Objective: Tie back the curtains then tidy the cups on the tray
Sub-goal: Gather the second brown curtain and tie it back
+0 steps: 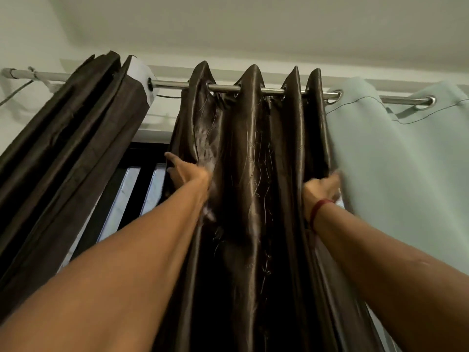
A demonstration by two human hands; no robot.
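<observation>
Head view, looking up at a window. Item: metal rod (pixel 172 84), horizontal just beneath the ceiling (pixel 253 29), carrying three curtains on eyelets. Item: matte brown curtain (pixel 76 128), at the left end of the rod, bunched into tight folds, its pale lining showing at the top inner edge. Item: satin curtain (pixel 253 148), glossy dark brown with a faint trailing pattern, hanging at the centre of the rod in four upright pleats, set apart from the matte brown curtain by a gap. Item: pale green curtain (pixel 393 161), at the right, its near edge touching the right edge of the satin curtain. Item: window (pixel 149 184), dark frame and bars with light panes, visible through the gap between the two brown curtains. Item: left hand (pixel 186 172), arm raised, gripping the left edge of the satin curtain, thumb on the front of the cloth and fingers curled out of sight behind it. Item: right hand (pixel 321 189), arm raised, placed at the seam where the satin curtain meets the pale green curtain; blurred and partly buried in the folds, so whether it holds the cloth cannot be told. Item: red thread (pixel 318 207), worn round the right wrist.
</observation>
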